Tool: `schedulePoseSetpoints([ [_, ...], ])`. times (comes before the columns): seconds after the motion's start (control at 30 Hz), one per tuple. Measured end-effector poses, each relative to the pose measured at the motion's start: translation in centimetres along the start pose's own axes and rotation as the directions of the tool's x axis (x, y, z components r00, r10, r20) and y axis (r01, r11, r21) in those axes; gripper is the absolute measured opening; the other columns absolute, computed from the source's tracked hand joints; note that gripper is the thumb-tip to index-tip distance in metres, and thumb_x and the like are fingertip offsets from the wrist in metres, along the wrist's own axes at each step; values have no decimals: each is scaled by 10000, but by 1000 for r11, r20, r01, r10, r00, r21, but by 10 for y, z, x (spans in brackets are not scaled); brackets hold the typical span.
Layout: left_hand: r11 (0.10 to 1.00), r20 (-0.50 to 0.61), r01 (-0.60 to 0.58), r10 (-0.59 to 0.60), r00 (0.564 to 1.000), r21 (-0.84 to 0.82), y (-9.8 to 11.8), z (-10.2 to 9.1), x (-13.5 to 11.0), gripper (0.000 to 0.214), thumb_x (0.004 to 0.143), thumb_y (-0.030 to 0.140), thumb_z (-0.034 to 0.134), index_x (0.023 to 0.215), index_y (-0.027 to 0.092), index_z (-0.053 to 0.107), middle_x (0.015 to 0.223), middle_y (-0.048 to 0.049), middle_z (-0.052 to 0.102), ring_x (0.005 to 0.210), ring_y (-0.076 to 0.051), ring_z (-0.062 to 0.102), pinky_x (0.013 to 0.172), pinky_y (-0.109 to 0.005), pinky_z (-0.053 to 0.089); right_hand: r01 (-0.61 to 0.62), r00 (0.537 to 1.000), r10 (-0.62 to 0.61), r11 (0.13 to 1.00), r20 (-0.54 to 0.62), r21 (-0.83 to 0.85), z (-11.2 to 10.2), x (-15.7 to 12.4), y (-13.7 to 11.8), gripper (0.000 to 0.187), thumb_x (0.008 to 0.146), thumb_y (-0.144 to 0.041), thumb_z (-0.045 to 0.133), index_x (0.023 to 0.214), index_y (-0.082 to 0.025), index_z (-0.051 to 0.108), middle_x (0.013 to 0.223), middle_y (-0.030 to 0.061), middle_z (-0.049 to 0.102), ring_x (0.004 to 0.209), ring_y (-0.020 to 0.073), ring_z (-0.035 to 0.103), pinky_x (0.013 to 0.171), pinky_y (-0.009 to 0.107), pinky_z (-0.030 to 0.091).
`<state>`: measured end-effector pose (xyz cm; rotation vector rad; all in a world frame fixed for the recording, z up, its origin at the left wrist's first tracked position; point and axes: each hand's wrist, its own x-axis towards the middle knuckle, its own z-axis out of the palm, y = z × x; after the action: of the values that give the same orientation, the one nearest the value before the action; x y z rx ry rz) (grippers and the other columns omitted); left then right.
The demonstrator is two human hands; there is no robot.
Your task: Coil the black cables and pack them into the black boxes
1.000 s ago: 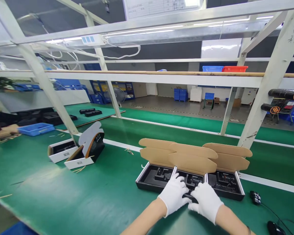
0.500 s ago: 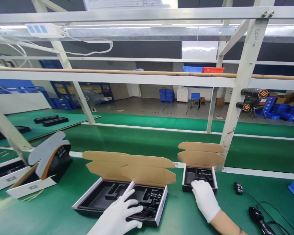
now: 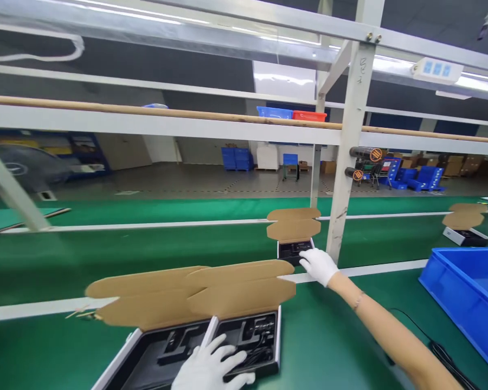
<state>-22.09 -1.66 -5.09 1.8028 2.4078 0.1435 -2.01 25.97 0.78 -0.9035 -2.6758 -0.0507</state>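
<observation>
My left hand [image 3: 211, 364] in a white glove lies with spread fingers on the black foam insert [image 3: 252, 338] of an open white box, whose kraft cardboard lid [image 3: 191, 295] stands up behind it. A cable bundle seems to sit in the insert's right side. Stretched far forward, my right hand [image 3: 319, 266], also gloved, touches the near corner of a second open box [image 3: 293, 250]. That box has a kraft lid [image 3: 293, 225], and its contents are too small to make out.
A white metal frame post [image 3: 347, 141] rises just beyond my right hand. A blue plastic crate [image 3: 466, 303] stands at the right of the green bench, with a black cable beside it. Another open box [image 3: 466, 236] sits far right, on the green conveyor belt [image 3: 154, 260].
The second box has moved farther from the first, with my right hand reaching after it. My view has swung right and up, bringing the blue crate into view.
</observation>
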Motion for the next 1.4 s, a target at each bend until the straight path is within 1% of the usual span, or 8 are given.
schedulePoseSetpoints([
  [0.23, 988, -170, -150, 142, 975, -34, 102, 11, 42, 391, 836, 605, 557, 1020, 331, 767, 1114, -55, 745, 1279, -389, 511, 1043, -639, 340, -316, 933, 310, 949, 183, 3, -66, -149, 102, 256, 874, -387, 578, 959, -191, 720, 915, 78, 719, 871, 210, 657, 783, 302, 481],
  [0.43, 976, -225, -214, 201, 953, -34, 118, 10, 65, 388, 823, 615, 569, 930, 314, 790, 1113, -103, 730, 1240, -431, 520, 1008, -662, 329, -382, 887, 346, 922, 305, 63, -75, -206, 115, 144, 787, -296, 610, 763, -205, 719, 749, 21, 705, 713, 194, 647, 647, 288, 453],
  [0.63, 840, -305, -284, 150, 941, -462, 147, -18, 58, 608, 831, 650, 525, 1239, 219, 653, 1457, -158, 495, 1392, -396, 332, 1174, -590, 123, -313, 949, 303, 938, 86, 152, -127, -191, 72, 271, 921, -335, 436, 752, -217, 612, 715, 0, 661, 676, 170, 594, 630, 286, 410],
  [0.77, 178, 5, -32, 204, 979, -983, 201, -38, 39, 815, 860, 754, 261, 1440, 192, 370, 1281, -170, 560, 846, -230, 669, 800, -451, 557, -157, 982, 170, 978, -86, 139, -142, -186, 8, 219, 901, -285, 477, 730, -232, 602, 671, -15, 640, 593, 146, 575, 565, 259, 385],
  [0.93, -400, 68, 156, 225, 972, -903, 220, -60, 14, 555, 688, 603, 751, 973, 152, 599, 809, 4, 551, 547, -59, 473, 459, -181, 368, 335, 940, -338, 939, 33, 77, -152, -160, -37, 241, 925, -339, 529, 728, -282, 654, 676, -52, 636, 590, 118, 566, 548, 240, 352],
  [1.03, -472, 0, 68, 142, 990, -879, 206, -68, 3, 440, 699, 535, 786, 848, 176, 580, 761, 22, 581, 516, -49, 473, 480, -184, 390, 136, 940, -84, 981, -331, 136, -180, -106, -12, 288, 958, -401, 479, 792, -258, 666, 800, -23, 672, 720, 137, 604, 681, 253, 427],
  [1.17, -507, 63, 124, 135, 989, -853, 185, -64, -5, 434, 758, 610, 690, 757, 198, 556, 643, 31, 609, 350, -58, 428, 351, -213, 325, -169, 590, 360, 930, -723, 326, -219, -28, 36, 406, 845, -489, 646, 1063, -148, 623, 1018, 85, 652, 801, 157, 590, 781, 294, 466],
  [1.4, -500, 67, 159, 196, 978, -851, 165, -64, -17, 469, 877, 619, 522, 662, 204, 484, 410, 72, 426, 301, -46, 310, 342, -169, 253, -171, 590, 303, 953, -748, 251, -241, 14, 40, 311, 828, -380, 646, 1027, -141, 629, 979, 87, 639, 848, 167, 561, 849, 318, 429],
])
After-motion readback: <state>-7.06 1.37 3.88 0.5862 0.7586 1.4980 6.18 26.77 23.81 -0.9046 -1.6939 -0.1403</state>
